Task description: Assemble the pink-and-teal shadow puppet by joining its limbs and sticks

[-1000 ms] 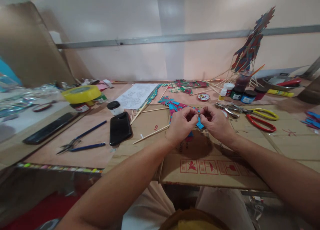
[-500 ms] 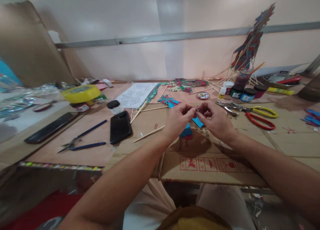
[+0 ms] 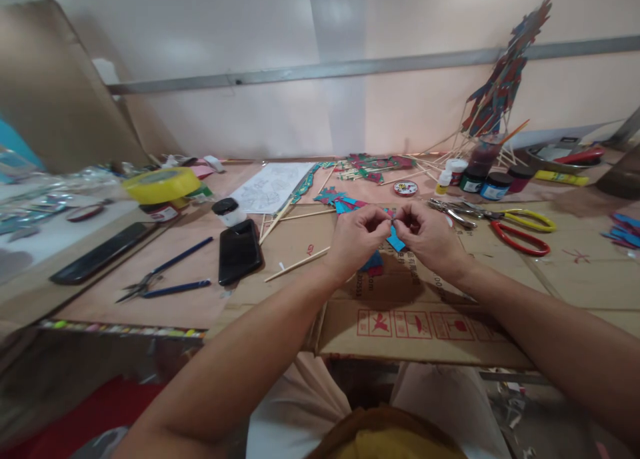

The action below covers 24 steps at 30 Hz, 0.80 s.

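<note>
My left hand [image 3: 361,240] and my right hand [image 3: 431,236] are close together over the cardboard, thumbs and forefingers pinched with fingertips nearly meeting. Whatever lies in the pinches is too small to make out. Just under the right fingertips shows a bright blue strip [image 3: 396,239]. A painted cutout in blue and reddish pink [image 3: 351,204] extends behind the left hand, partly covered by it. Another blue and dark red piece [image 3: 373,263] shows below the left hand; whether these parts are joined is hidden.
The cardboard sheet [image 3: 280,312] lies under my hands. Thin sticks [image 3: 297,264], a phone [image 3: 240,251] and blue-handled pliers [image 3: 155,282] are on the left. Rightward are red- and yellow-handled pliers [image 3: 520,246], paint jars [image 3: 496,186] and a round tin [image 3: 405,188]. Painted cutouts on sticks [image 3: 500,92] stand behind.
The fingertips of my two hands have drawn slightly apart, the left one a little lower. The blue strip stays under the right fingertips. The whole view has shifted slightly.
</note>
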Motion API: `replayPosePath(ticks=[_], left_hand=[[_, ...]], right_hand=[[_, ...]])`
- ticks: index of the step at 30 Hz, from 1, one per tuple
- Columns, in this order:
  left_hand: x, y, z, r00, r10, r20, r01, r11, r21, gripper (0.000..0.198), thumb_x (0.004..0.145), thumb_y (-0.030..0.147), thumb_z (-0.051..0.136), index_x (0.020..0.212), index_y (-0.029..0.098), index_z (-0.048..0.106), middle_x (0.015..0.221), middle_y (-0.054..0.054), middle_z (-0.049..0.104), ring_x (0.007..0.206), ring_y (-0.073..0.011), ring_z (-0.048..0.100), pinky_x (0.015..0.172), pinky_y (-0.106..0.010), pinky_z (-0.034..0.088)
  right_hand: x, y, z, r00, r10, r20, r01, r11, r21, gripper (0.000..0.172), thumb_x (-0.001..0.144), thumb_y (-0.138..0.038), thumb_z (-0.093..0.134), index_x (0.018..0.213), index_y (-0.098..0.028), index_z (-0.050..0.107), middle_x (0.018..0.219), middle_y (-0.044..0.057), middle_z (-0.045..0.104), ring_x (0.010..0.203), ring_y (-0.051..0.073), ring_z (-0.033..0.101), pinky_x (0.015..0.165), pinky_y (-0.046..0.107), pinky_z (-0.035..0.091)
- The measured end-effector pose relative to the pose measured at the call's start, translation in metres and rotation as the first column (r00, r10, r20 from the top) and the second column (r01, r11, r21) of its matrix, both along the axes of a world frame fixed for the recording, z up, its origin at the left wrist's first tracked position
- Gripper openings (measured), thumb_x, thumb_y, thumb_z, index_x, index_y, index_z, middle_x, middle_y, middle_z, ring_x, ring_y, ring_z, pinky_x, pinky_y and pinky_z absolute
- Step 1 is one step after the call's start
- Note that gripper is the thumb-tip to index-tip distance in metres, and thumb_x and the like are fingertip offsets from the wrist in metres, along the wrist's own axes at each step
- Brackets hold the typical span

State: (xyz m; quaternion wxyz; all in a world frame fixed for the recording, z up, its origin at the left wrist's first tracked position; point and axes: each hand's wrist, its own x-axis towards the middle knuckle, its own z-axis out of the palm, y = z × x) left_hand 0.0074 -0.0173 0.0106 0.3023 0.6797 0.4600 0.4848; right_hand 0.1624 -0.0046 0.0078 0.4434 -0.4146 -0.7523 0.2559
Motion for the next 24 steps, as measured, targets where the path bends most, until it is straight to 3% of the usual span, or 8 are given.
replayPosePath(ticks=[6,13,17,21,24], left_hand=[[0.005,0.002,-0.004,0.972,-0.006,0.234,0.031,0.994,-0.103,0.013,0.074,0.026,0.058,0.067,0.016,0.062,0.062,0.002,0.059,0.058,-0.0097,0.05,0.058,-0.022,0.041],[0.008,-0.001,-0.003,0.937,-0.032,0.348,0.088,0.986,-0.144,0.012,0.073,0.027,0.06,0.068,0.016,0.06,0.059,0.004,0.056,0.052,-0.0074,0.046,0.054,-0.021,0.039],[0.007,0.002,-0.006,0.907,-0.083,0.413,0.169,0.97,-0.176,0.016,0.074,0.03,0.062,0.068,0.016,0.057,0.054,0.004,0.051,0.05,-0.0072,0.044,0.052,-0.021,0.036],[0.004,0.009,-0.011,0.884,-0.146,0.444,0.261,0.942,-0.21,0.02,0.074,0.034,0.065,0.07,0.016,0.059,0.057,0.002,0.054,0.052,-0.008,0.046,0.053,-0.022,0.036],[0.003,0.011,-0.012,0.861,-0.161,0.482,0.297,0.929,-0.219,0.021,0.072,0.035,0.066,0.073,0.015,0.061,0.063,-0.001,0.058,0.055,-0.0087,0.049,0.055,-0.022,0.038]], right_hand=[[-0.003,-0.003,-0.004,0.998,-0.054,0.025,0.051,0.993,0.107,0.001,0.079,-0.022,0.052,0.079,-0.021,0.052,0.069,-0.001,0.055,0.059,0.012,0.044,0.055,0.026,0.035],[-0.005,-0.008,-0.005,0.994,-0.105,0.024,0.099,0.982,0.161,0.005,0.076,-0.017,0.053,0.076,-0.021,0.049,0.068,-0.001,0.053,0.059,0.012,0.044,0.057,0.027,0.035],[-0.005,-0.003,-0.005,0.989,0.01,-0.15,-0.021,0.997,-0.073,0.009,0.079,-0.027,0.054,0.075,-0.021,0.048,0.065,-0.003,0.051,0.057,0.011,0.044,0.053,0.025,0.036],[-0.003,0.003,0.001,0.947,0.112,-0.3,-0.22,0.908,-0.357,0.021,0.077,-0.039,0.058,0.073,-0.02,0.049,0.061,-0.004,0.052,0.053,0.01,0.048,0.051,0.025,0.039],[-0.002,0.005,0.006,0.924,0.105,-0.368,-0.273,0.855,-0.442,0.024,0.074,-0.04,0.061,0.07,-0.019,0.05,0.059,-0.005,0.052,0.051,0.008,0.046,0.049,0.023,0.038]])
